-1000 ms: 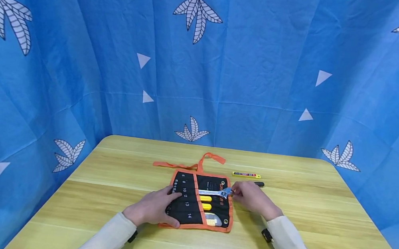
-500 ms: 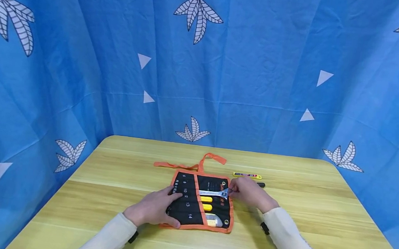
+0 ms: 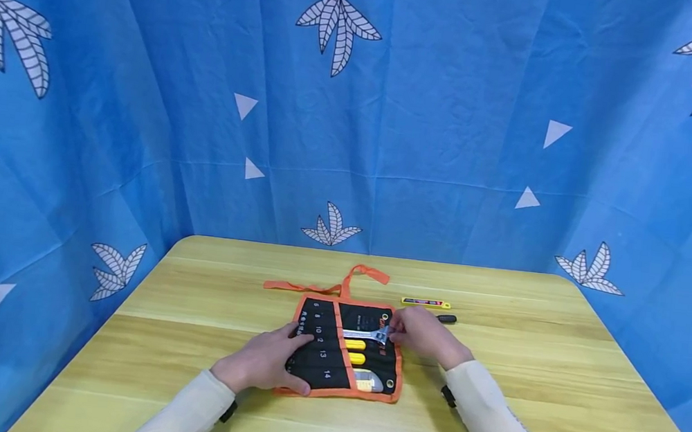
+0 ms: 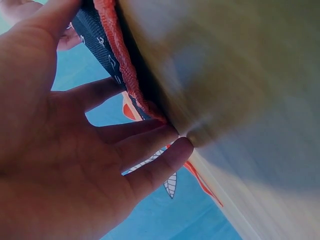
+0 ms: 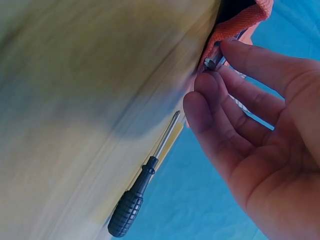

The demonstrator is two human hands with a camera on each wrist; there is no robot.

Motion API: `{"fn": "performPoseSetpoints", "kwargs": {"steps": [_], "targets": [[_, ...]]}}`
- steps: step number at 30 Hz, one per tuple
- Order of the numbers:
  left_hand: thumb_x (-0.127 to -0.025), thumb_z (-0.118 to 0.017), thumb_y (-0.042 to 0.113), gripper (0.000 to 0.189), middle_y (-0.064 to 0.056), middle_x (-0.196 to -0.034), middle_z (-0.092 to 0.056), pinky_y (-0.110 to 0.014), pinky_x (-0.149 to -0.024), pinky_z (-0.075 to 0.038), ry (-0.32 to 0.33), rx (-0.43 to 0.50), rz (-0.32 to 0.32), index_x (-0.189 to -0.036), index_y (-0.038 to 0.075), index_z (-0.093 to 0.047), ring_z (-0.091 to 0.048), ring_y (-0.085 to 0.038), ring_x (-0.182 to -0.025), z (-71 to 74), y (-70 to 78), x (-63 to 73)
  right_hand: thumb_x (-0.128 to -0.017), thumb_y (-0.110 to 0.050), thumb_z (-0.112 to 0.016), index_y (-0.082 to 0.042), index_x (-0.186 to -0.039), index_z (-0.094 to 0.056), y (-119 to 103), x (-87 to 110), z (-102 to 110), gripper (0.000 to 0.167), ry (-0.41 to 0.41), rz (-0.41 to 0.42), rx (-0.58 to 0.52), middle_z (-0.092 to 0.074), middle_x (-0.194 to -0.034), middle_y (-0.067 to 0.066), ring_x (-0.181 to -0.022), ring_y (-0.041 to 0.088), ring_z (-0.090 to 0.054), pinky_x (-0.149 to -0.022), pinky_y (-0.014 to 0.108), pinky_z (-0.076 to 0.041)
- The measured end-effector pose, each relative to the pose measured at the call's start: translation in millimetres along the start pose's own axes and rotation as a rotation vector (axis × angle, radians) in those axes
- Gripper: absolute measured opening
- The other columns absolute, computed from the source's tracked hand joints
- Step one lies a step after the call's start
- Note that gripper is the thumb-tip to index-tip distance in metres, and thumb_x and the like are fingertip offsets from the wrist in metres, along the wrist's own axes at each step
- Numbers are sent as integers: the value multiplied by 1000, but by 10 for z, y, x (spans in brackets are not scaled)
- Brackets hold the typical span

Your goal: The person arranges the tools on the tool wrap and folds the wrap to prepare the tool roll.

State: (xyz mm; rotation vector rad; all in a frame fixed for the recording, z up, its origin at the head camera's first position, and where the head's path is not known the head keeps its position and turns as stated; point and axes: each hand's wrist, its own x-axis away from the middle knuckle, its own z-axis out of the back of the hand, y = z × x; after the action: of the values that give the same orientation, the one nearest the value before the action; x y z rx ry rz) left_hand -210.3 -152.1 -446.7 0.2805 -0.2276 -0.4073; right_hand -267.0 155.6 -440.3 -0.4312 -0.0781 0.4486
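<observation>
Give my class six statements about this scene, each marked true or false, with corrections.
1. The right hand holds the wrench. True.
2. The left hand touches the tool pouch. True.
3. The tool pouch is rolled up. False: it lies spread open.
4. The screwdriver lies on the table. True.
5. The left hand grips the screwdriver. False: neither hand holds it.
6. The wrench is wholly outside the tool pouch. False: it is partly tucked inside.

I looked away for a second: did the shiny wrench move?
Yes. In the head view, the wrench slid left, farther under the orange band across the tool pouch; less sticks out.
</observation>
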Motion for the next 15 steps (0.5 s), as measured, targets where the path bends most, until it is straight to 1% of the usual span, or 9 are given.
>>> {"fn": "performPoseSetpoints", "kwargs": {"steps": [5,8,15], "targets": [[-75,-85,60,93,-23,-161,-35,-59,-112,-41,0,3,7,-151,16,-52,-46,-45,-139,1,1,3,-92,-9,-76,-10,-93,-74,-34,-7,0,4,-4,-27,-12,-66,-82,-4,-71,10,-57,-67,32,-52],[-75,-85,59,93,-24,-161,-36,-60,-112,-41,3,6,5,-150,16,-52,-46,-45,-139,6,1,8,-92,-10,-77,-10,-94,-74,-37,-11,1,3,-11,-36,-22,-66,-81,-4,-71,10,-57,-67,31,-52],[-75,-86,59,94,-25,-160,-36,-60,-111,-42,9,7,-14,-150,14,-52,-47,-46,-139,3,-7,13,-92,-11,-77,-7,-94,-73,-33,-3,8,6,-16,-19,-21,-66,-82,-4,-71,9,-58,-67,31,-52]]}}
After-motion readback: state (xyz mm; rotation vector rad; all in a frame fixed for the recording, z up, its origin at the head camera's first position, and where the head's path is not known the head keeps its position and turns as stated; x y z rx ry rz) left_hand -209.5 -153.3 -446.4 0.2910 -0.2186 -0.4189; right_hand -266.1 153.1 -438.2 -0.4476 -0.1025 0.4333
